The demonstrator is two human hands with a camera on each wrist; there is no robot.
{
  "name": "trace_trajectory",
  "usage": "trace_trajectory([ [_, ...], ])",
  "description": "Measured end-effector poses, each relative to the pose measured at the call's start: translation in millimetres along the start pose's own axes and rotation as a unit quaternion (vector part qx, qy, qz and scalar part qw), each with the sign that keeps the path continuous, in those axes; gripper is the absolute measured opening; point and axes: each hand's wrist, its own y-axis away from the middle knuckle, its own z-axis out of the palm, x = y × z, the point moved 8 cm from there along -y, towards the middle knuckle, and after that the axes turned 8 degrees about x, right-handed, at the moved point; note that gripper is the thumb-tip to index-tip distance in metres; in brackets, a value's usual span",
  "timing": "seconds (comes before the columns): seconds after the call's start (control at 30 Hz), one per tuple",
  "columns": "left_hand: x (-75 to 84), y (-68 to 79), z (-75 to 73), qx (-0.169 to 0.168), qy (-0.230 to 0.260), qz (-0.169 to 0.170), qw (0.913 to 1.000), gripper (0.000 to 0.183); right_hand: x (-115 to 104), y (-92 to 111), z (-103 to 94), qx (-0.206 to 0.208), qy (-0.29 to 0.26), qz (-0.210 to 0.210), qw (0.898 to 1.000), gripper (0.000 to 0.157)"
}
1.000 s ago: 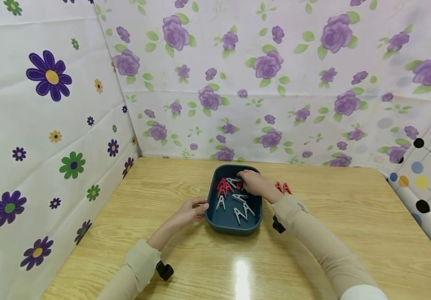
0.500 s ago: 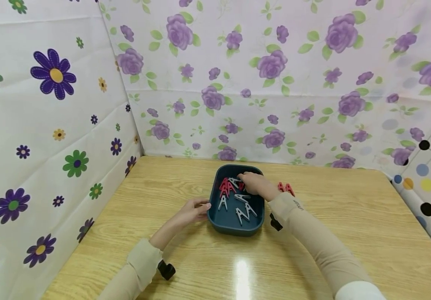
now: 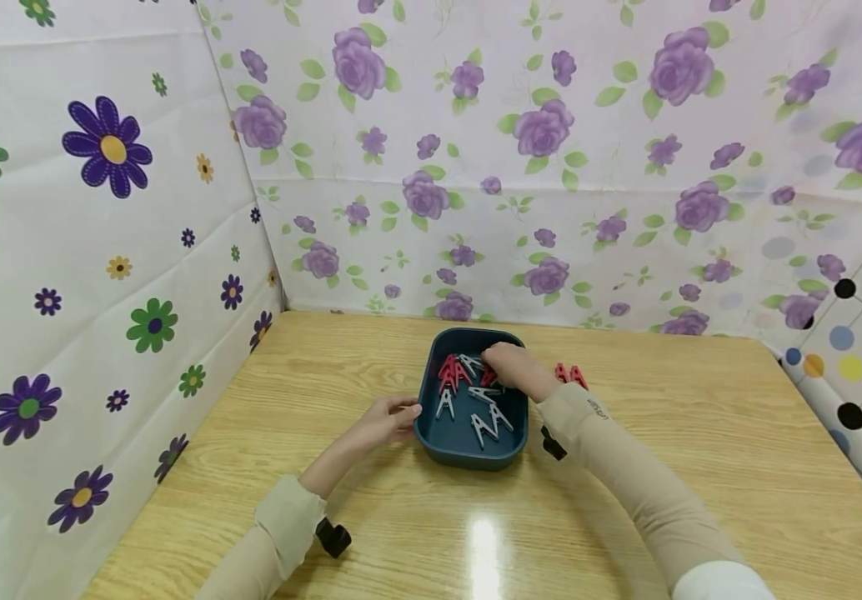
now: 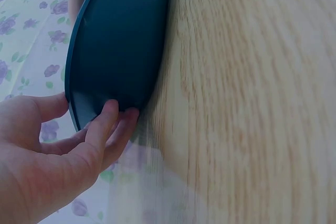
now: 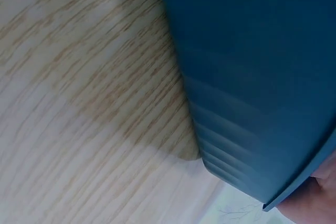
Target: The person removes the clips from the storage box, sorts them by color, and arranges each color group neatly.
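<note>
Clips [image 3: 449, 372], red and grey, lie in the box [image 3: 468, 461], head view; two red clips [image 3: 562, 373] sit right of it. Inside, the right hand [image 3: 515, 367] hides its fingertips; its grip cannot be told. Left wrist: the left hand [image 4: 63, 163] touches the box's outside, fingers relaxed. Right wrist: the box hides its clips; the right hand is cut off.

A short row of small dark letters [image 3: 598, 409] can be seen in the head view on the beige cuff of the right sleeve [image 3: 644, 475], set at a slant along its upper edge. The marks are too tiny and blurred for any word to be read.
</note>
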Motion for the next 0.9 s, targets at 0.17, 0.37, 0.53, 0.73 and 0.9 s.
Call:
trace_trajectory([
  [0.17, 0.1, -0.1, 0.9, -0.003, 0.001, 0.004, 1.0, 0.05, -0.7, 3.8, -4.7, 0.019, 0.008, -0.011, 1.0, 0.011],
  [0.37, -0.2, -0.4, 1.2, 0.003, -0.002, 0.006, 1.0, 0.05, 1.8, 4.2, -7.5, 0.035, 0.014, -0.008, 0.999, 0.016],
  [0.53, -0.3, -1.3, 1.5, -0.001, 0.002, 0.009, 1.0, 0.05, 5.6, 6.3, -12.4, 0.041, -0.017, 0.014, 0.999, 0.016],
  [0.73, -1.2, -1.6, 1.5, 0.001, 0.003, 0.005, 1.0, 0.05, 7.8, 14.2, -18.7, 0.061, -0.055, 0.029, 0.996, 0.023],
  [0.9, -1.6, -1.1, 2.3, 0.002, 0.005, 0.002, 1.0, 0.049, 6.3, 20.6, -23.3, 0.076, -0.092, 0.032, 0.992, 0.023],
])
